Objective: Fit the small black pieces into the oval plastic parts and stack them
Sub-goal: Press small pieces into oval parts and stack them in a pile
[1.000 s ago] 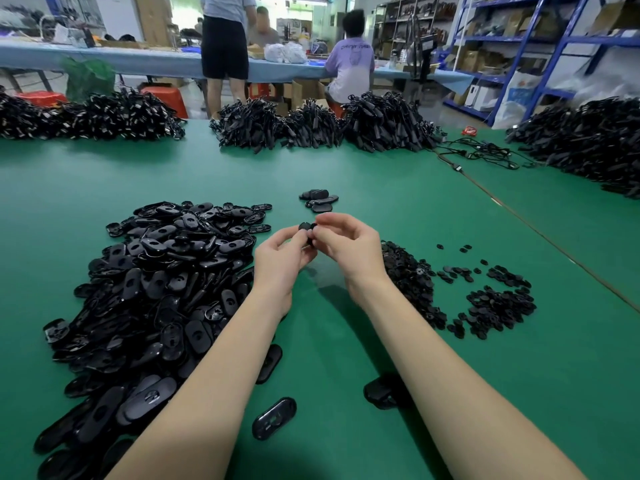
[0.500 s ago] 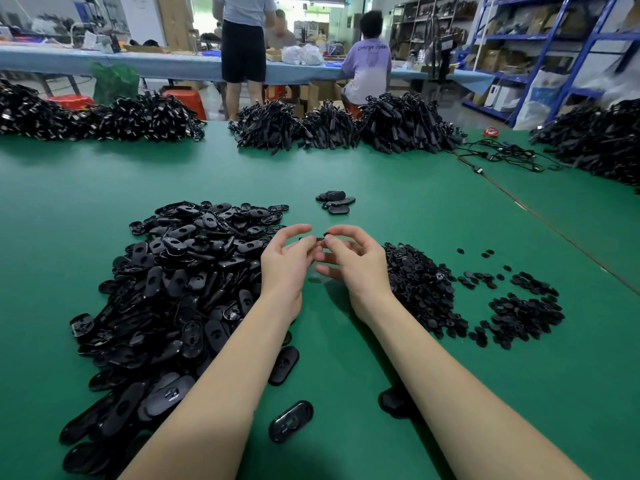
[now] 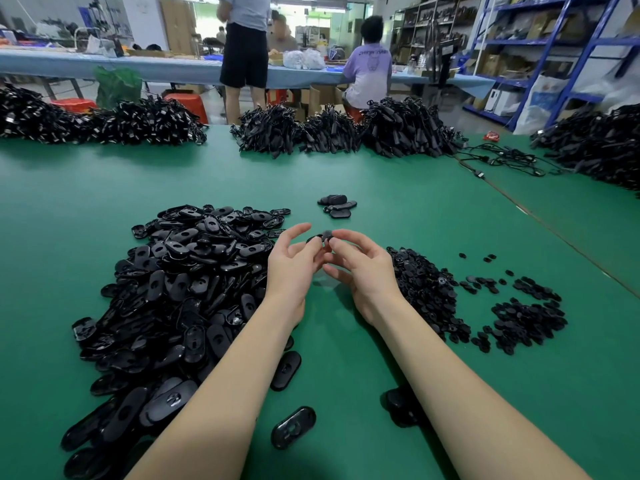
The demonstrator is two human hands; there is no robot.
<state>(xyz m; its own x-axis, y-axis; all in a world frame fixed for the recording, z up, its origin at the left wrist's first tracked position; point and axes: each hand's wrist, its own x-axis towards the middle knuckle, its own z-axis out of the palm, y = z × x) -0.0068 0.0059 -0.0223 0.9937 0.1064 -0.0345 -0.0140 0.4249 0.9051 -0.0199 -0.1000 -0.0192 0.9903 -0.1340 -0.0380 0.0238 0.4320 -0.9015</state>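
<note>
Both hands meet above the middle of the green bench (image 3: pixel 381 393), raised off its surface. The left hand (image 3: pixel 291 268) holds an oval plastic part (image 3: pixel 314 238) at its fingertips, with the index finger stretched up and away from it. The right hand (image 3: pixel 363 268) pinches a small black piece (image 3: pixel 327 234) between thumb and forefinger, right at the top of that oval part; whether the piece is seated in it cannot be told. To the left of the hands lies a large heap of oval plastic parts (image 3: pixel 180 292), spreading toward the near edge. To the right lies a lower heap of small black pieces (image 3: pixel 426 289), and further right a second, scattered patch of the same pieces (image 3: pixel 526 317). Just beyond the hands, toward the far side, sits a little group of stacked oval parts (image 3: pixel 336 204). Two loose oval parts lie near the forearms, one (image 3: pixel 293 427) between them and another (image 3: pixel 286 370) beside the left forearm. Along the far edge of the bench are big bundles of black cables (image 3: pixel 346 129).
</note>
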